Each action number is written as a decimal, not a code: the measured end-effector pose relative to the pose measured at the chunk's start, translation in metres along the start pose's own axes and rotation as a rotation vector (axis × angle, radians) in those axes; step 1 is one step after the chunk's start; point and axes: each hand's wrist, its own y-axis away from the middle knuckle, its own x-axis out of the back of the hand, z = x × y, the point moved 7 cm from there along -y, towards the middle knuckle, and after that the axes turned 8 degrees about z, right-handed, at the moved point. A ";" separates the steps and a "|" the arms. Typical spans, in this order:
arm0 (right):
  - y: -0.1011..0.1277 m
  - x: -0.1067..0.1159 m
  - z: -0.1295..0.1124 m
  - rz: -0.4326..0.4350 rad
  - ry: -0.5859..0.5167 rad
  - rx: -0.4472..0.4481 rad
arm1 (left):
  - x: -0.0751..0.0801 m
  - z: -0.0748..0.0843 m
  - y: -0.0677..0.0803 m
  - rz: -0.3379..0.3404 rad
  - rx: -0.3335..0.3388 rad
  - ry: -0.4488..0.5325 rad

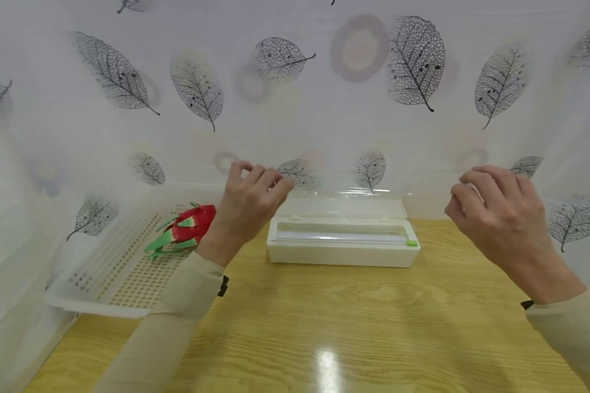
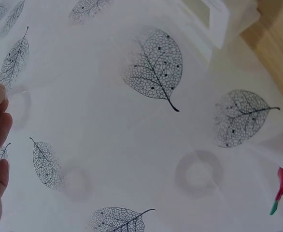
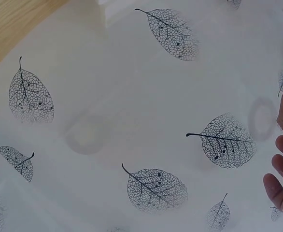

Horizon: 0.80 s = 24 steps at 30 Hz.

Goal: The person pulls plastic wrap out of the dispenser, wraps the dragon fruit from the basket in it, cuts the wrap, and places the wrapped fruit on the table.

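Observation:
A white plastic wrap dispenser box stands on the wooden table with its lid raised, a pale roll inside and a green slider at its right end. Bright streaks above the box show a thin clear sheet of plastic wrap between the hands; its edges are hard to make out. My left hand, raised left of the box, pinches the wrap between thumb and fingers. On the right, my right hand is raised too, thumb and index finger pinching at its side. In the right wrist view, the other fingers are loosely bent.
A white perforated basket stands at the left, holding a red and green dragon fruit partly behind the left forearm. A translucent curtain with leaf prints hangs behind the box and along the sides. The wooden table extends toward me.

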 end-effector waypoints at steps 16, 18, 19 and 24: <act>-0.003 0.006 0.004 -0.035 -0.017 -0.035 | 0.009 -0.003 -0.006 0.031 0.015 -0.006; -0.003 0.008 0.004 -0.040 -0.018 -0.031 | 0.010 -0.003 -0.007 0.031 0.018 -0.005; -0.004 0.008 0.004 -0.039 -0.018 -0.032 | 0.011 -0.003 -0.007 0.032 0.019 -0.005; 0.001 0.011 0.003 -0.034 -0.009 -0.006 | 0.013 -0.002 -0.007 0.036 0.017 -0.009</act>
